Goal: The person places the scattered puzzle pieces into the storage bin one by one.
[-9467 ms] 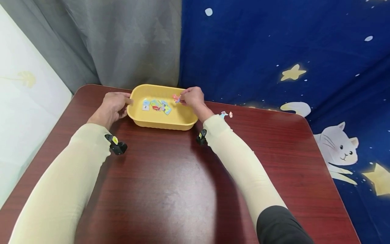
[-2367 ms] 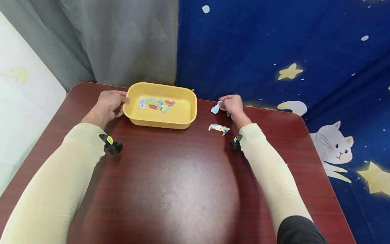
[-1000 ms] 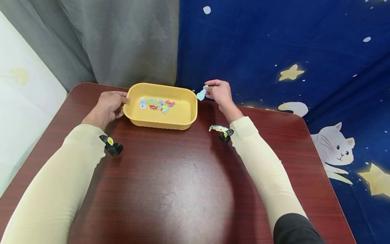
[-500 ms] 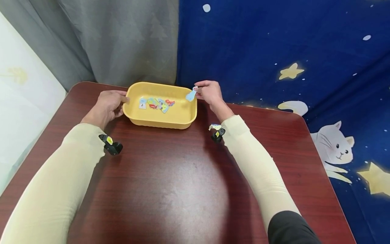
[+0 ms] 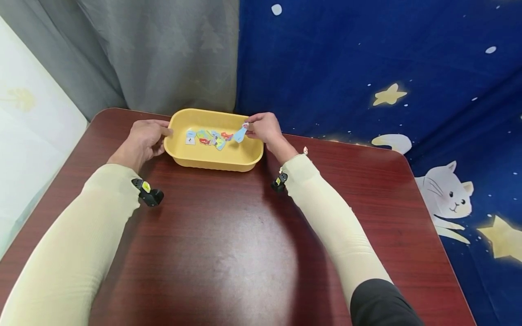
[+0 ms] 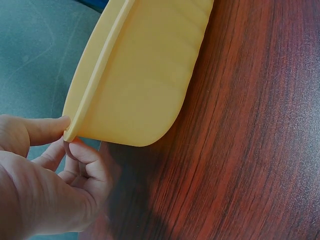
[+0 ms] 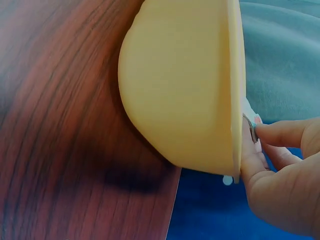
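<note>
A yellow plastic basin (image 5: 212, 164) stands near the table's back edge. My left hand (image 5: 146, 139) pinches its left rim between thumb and fingers, which the left wrist view also shows on the rim (image 6: 97, 75). Over the right part of the basin my right hand (image 5: 267, 128) pinches a light-blue cutout (image 5: 239, 135) with a reddish top. From the right wrist, most of that cutout is hidden behind the basin wall (image 7: 185, 90). Several small printed cutouts lie on the basin floor, among them a pale square (image 5: 190, 137) and a red-orange piece (image 5: 226, 136).
A small pinkish cutout (image 5: 305, 150) shows just beyond my right sleeve. Another piece (image 5: 281, 170) is almost wholly covered by the right wrist. Dark red wood table (image 5: 228, 244) spreads in front; grey and blue curtains (image 5: 310, 59) hang close behind.
My right hand has picked up the light-blue cutout from the table right of the basin and carried it left, over the basin. Earlier it held a red-and-blue cutout there. The left hand stays at the rim.
</note>
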The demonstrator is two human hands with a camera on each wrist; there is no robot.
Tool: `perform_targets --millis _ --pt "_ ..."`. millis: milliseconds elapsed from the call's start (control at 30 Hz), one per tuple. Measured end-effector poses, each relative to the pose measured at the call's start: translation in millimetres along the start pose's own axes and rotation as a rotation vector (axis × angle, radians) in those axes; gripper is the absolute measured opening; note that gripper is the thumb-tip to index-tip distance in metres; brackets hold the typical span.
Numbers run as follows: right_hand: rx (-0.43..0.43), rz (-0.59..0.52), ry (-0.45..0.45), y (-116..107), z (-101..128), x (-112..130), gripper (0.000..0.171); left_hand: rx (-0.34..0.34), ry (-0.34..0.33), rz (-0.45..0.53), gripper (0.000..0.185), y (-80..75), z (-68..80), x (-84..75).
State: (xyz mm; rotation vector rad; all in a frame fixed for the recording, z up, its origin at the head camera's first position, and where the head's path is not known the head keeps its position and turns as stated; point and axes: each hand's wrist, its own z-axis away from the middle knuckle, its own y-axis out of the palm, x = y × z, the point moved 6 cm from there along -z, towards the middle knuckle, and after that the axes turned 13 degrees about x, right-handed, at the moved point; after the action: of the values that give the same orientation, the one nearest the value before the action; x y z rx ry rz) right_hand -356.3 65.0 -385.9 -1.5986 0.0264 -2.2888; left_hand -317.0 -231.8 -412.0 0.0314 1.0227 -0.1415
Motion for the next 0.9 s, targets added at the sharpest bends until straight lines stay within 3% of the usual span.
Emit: perform_targets --millis 267,900 --pt "-0.021 0.039 0.018 7.0 -6.0 -1.9 0.01 -0.002 0.007 -0.009 0.041 1.5 0.1 -0.1" --pt "-0.028 0.377 0.131 21.8 -19.6 1.3 0.016 -0.001 0.006 -0.007 0.042 0.0 1.0 -0.5"
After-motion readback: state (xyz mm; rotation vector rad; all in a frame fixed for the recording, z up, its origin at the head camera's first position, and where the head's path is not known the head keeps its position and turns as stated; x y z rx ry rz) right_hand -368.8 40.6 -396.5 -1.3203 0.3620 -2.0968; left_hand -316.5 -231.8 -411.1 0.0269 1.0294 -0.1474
